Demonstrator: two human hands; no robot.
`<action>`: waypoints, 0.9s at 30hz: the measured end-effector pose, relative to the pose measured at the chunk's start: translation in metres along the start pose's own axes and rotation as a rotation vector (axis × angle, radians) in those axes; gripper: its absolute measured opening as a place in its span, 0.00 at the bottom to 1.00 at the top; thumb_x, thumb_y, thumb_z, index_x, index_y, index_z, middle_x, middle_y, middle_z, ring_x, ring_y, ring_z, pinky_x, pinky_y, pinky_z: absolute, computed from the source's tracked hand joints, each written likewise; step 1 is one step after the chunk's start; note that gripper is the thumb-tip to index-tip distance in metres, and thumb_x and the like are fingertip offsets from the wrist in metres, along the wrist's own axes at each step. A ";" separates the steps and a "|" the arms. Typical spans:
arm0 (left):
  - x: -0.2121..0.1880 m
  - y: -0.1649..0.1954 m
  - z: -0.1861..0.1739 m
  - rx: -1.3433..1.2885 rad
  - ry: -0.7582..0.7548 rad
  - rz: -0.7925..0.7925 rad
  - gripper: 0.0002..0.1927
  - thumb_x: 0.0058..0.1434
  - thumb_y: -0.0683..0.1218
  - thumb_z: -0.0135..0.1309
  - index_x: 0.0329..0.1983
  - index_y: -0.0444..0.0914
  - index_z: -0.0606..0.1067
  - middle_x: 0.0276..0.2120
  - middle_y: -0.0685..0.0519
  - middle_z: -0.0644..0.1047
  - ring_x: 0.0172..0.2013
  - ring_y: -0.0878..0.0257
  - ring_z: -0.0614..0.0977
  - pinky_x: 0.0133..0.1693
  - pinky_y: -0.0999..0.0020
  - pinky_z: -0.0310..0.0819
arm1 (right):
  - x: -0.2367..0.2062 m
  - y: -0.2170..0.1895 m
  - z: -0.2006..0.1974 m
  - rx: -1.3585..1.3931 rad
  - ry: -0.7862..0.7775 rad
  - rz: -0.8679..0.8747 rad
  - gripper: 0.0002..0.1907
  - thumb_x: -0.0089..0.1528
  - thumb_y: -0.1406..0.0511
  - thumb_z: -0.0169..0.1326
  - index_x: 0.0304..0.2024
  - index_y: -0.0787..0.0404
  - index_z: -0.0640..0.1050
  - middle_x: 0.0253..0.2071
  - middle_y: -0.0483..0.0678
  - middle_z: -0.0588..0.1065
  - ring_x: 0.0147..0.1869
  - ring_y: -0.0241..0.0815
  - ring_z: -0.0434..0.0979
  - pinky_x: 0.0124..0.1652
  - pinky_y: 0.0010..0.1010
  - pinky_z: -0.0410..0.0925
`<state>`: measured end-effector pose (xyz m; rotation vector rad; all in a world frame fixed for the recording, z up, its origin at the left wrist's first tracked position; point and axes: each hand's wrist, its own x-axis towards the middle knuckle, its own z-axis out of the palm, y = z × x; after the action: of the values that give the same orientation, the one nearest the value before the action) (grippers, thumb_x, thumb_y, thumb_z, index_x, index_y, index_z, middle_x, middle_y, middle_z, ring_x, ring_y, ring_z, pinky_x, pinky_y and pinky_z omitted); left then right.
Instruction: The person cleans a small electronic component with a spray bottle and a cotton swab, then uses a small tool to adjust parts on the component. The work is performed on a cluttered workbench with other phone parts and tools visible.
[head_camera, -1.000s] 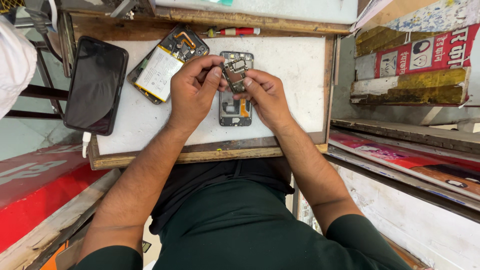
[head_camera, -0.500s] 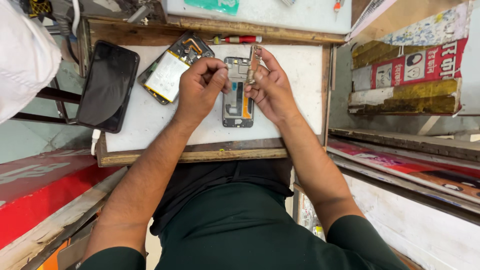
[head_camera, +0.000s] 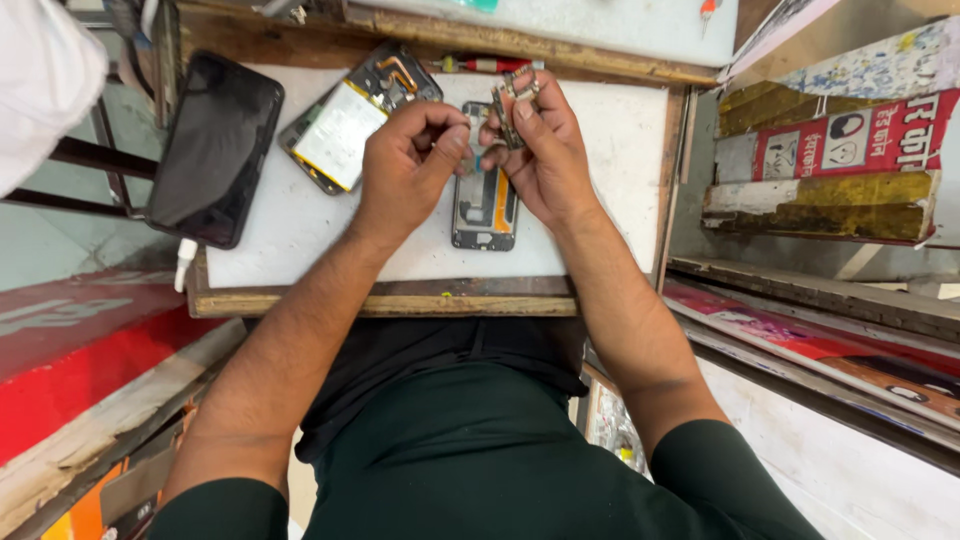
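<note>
On the white worktop (head_camera: 300, 235), edged with a worn wooden frame, the biggest loose item is a black phone screen (head_camera: 213, 148) lying face up and hanging half over the left edge. Just right of it rests an opened phone back (head_camera: 352, 118) with a pale battery showing, tilted on the board. Nearer the middle lies a stripped phone frame (head_camera: 484, 205), its inner side up and an orange strip visible inside; it sits flat under the two hands and seems already emptied of its board. A red-handled screwdriver (head_camera: 492, 65) lies along the far edge, apart from the hands. The right hand (head_camera: 545, 160) is closed around a small circuit board (head_camera: 510, 108), pinched between thumb and fingers and lifted clear above the top end of the frame. The left hand (head_camera: 408, 165) is curled, thumb meeting forefinger just beside the board; whether it pinches a tiny part I cannot tell. Judging from this, disassembly looks well along: screen off, back off, board out, while the frame's remaining small parts look untouched.
</note>
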<state>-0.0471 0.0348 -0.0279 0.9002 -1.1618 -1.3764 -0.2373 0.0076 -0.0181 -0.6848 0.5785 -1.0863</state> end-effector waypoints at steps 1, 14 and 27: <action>0.000 0.000 0.000 0.004 0.005 -0.010 0.05 0.74 0.38 0.54 0.49 0.32 0.74 0.40 0.54 0.78 0.38 0.70 0.82 0.39 0.74 0.81 | -0.002 0.003 -0.001 -0.009 0.009 -0.009 0.15 0.71 0.60 0.57 0.56 0.54 0.68 0.43 0.47 0.75 0.46 0.38 0.79 0.40 0.30 0.75; 0.002 0.003 -0.001 0.081 0.059 -0.094 0.05 0.69 0.39 0.58 0.47 0.34 0.78 0.30 0.55 0.76 0.27 0.72 0.74 0.28 0.78 0.70 | -0.002 0.014 -0.001 -0.185 0.148 -0.126 0.10 0.70 0.69 0.57 0.50 0.59 0.69 0.45 0.46 0.80 0.42 0.32 0.79 0.37 0.23 0.72; 0.001 0.006 0.001 0.122 0.081 0.078 0.14 0.69 0.38 0.56 0.56 0.33 0.72 0.43 0.52 0.81 0.44 0.70 0.84 0.47 0.76 0.80 | -0.007 0.016 0.000 -0.204 0.143 -0.147 0.11 0.70 0.70 0.56 0.50 0.59 0.68 0.43 0.46 0.79 0.42 0.32 0.79 0.39 0.25 0.74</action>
<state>-0.0466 0.0345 -0.0220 0.9782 -1.2162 -1.2053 -0.2304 0.0187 -0.0297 -0.8414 0.7793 -1.2304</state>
